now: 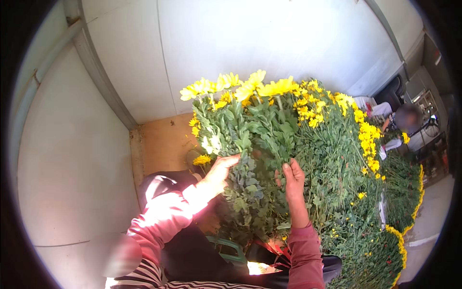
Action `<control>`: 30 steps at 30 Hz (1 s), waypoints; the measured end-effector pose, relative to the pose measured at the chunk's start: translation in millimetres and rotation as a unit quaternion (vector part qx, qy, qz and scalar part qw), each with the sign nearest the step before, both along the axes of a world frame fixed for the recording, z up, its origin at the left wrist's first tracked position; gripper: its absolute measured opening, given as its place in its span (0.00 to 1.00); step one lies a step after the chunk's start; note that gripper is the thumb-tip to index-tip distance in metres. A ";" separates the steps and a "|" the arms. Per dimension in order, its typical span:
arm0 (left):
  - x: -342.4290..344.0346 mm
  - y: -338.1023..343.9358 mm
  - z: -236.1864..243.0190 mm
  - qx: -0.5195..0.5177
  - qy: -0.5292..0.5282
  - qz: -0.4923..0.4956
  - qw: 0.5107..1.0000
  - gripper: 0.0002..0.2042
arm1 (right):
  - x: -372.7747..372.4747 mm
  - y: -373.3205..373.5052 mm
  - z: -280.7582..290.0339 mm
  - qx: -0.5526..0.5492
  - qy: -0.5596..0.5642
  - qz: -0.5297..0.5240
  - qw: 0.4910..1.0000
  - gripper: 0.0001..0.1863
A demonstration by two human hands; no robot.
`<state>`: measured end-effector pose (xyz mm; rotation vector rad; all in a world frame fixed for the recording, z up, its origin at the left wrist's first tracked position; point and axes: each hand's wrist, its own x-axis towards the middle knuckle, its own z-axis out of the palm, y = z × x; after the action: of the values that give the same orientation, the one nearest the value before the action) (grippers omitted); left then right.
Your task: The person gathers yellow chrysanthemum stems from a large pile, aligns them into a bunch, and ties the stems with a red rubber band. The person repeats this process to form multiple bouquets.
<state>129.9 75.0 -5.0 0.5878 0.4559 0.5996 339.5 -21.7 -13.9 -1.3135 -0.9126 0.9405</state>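
Observation:
My left hand [217, 177] is closed around the stems of a leafy bunch of yellow chrysanthemums [222, 126], its thumb lying across the front. The blooms stand upright at the top, roughly level with one another. To the right, my right hand [294, 179] pinches the stem of another yellow chrysanthemum [278, 126], whose bloom leans against the bunch. Leaves hide the lower stems and part of the fingers of both hands. A single yellow bloom [202, 160] shows just above my left wrist.
A large heap of cut chrysanthemums [332, 183] spreads along my right side. Pale wall panels [125, 58] rise ahead and at left. Below my hands is a green plastic stool [228, 248]. Another person [406, 120] sits beyond the heap at far right.

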 end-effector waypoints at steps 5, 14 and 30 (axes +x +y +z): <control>-3.7 -0.8 1.9 -0.011 -0.025 -0.006 1.000 0.18 | -48.5 -3.1 3.9 0.035 0.039 -0.075 0.996 0.07; -15.0 1.7 -2.5 -0.043 0.100 0.090 0.990 0.19 | -89.0 7.7 -15.9 0.021 -0.192 -0.075 0.978 0.05; -155.1 10.5 -31.1 0.080 0.140 0.210 0.964 0.17 | 128.2 37.2 -93.8 -0.126 -0.756 -0.162 0.622 0.17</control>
<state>-25.2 85.4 -36.1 0.7420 0.8154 0.9705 467.6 15.4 -107.6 -2.4007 -1.6700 -0.6724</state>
